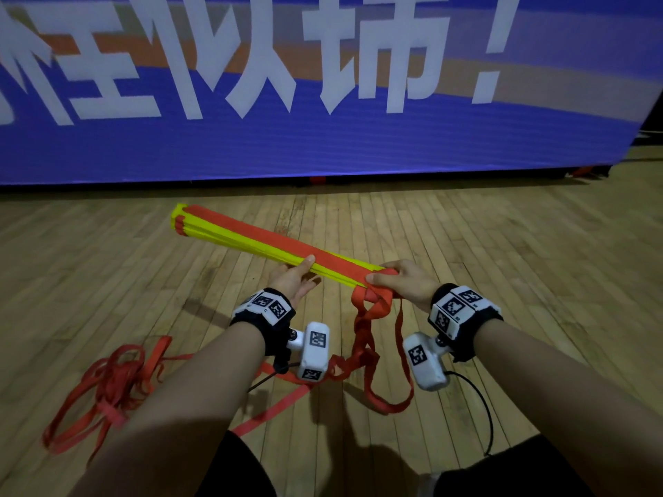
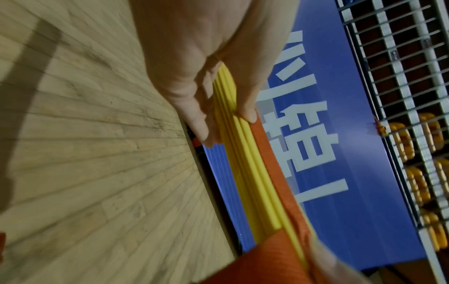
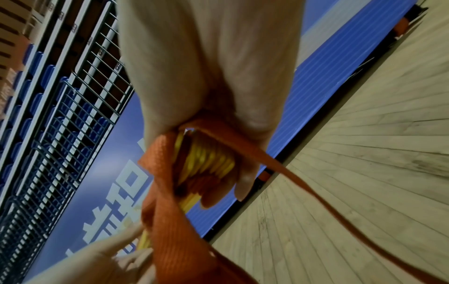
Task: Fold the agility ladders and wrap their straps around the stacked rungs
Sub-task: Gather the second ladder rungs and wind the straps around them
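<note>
Your rungs (image 1: 251, 242) are stacked and held up off the floor (image 1: 502, 263), pointing away to the left. Left hand (image 1: 292, 281) cradles the stack mid-length, thumb on top, fingers underneath. Right hand (image 1: 401, 279) clamps the near end along with the strap (image 1: 373, 306), which dangles down to the floor.

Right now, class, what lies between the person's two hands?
In the head view, a short stretch of the stacked rungs spans from the left hand to the right hand.
</note>
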`<state>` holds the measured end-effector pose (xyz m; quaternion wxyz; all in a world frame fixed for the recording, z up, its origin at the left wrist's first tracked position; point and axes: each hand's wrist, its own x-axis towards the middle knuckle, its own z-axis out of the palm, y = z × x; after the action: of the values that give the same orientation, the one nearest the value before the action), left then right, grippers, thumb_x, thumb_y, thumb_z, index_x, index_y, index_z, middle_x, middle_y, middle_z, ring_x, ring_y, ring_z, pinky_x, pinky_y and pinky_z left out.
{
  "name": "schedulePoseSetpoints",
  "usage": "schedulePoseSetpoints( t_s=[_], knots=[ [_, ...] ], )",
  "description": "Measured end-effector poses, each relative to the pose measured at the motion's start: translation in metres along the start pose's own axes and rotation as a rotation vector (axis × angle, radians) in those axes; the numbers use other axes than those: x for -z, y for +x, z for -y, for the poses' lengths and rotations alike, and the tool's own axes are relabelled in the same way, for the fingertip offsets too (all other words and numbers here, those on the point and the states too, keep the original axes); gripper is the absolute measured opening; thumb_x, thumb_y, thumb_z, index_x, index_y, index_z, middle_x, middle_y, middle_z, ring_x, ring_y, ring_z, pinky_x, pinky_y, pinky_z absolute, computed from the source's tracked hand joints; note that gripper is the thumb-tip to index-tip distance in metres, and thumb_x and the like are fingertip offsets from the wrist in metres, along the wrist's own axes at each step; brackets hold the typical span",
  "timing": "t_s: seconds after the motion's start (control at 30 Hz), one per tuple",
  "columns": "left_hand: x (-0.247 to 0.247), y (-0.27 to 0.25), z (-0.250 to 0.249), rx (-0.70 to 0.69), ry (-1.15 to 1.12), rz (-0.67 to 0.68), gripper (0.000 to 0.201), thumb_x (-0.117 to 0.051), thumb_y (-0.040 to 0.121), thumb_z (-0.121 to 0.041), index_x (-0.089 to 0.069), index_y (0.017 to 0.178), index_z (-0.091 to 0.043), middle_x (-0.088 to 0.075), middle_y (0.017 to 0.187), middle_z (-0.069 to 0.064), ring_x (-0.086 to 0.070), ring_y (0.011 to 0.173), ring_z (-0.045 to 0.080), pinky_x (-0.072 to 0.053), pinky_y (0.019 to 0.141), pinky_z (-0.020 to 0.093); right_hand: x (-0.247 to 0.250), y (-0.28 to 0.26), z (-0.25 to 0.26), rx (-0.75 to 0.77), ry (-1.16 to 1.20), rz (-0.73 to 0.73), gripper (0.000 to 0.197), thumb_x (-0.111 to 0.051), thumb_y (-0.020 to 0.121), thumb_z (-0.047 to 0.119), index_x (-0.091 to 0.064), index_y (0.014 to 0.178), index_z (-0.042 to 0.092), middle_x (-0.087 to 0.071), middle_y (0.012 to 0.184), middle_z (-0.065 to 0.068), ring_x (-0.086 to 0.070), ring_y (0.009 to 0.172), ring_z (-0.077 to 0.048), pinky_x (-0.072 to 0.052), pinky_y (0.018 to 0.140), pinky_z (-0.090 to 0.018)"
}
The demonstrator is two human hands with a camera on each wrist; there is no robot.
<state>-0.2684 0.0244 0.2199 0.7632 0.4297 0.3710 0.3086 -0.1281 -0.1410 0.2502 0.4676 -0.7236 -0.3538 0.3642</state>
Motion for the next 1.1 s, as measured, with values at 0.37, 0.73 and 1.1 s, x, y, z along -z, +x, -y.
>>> schedulePoseSetpoints(
  t_s=[0.37,0.73,1.1],
  knots=[
    [0.007,-0.008,-0.010,0.212,0.643,0.036,0.037,-0.065,0.090,-0.032,-0.058,0.080,0.003,-0.068,0.067,0.011,-0.056,0.052,0.017,-0.043,0.046,0.023,-0.002,0.001,0.005,-0.005,-0.075,-0.079,0.015,-0.068,0.085,0.014,-0.064,0.081,-0.001,-0.063,0.072,-0.012,-0.059,0.065,-0.020,-0.050,0.067,-0.027],
    [-0.020,-0.029,-0.019,-0.465,0.967,0.447,0.039,-0.071,0.084,-0.024,-0.062,0.122,-0.023,-0.056,0.131,-0.006,-0.042,0.123,0.005,-0.026,0.100,0.022,-0.002,-0.002,0.015,0.066,-0.177,-0.063,0.025,-0.074,0.079,0.022,-0.066,0.098,0.009,-0.073,0.085,-0.010,-0.071,0.082,-0.022,-0.055,0.087,-0.039],
    [-0.023,-0.029,-0.014,-0.232,0.827,0.640,0.053,-0.067,0.086,-0.006,-0.047,0.135,-0.011,-0.062,0.121,0.002,-0.058,0.108,0.008,-0.045,0.097,0.021,-0.004,-0.004,0.023,0.162,-0.162,-0.014,0.045,-0.080,0.074,0.020,-0.064,0.115,0.007,-0.072,0.095,-0.008,-0.070,0.085,-0.022,-0.057,0.082,-0.037]
  ],
)
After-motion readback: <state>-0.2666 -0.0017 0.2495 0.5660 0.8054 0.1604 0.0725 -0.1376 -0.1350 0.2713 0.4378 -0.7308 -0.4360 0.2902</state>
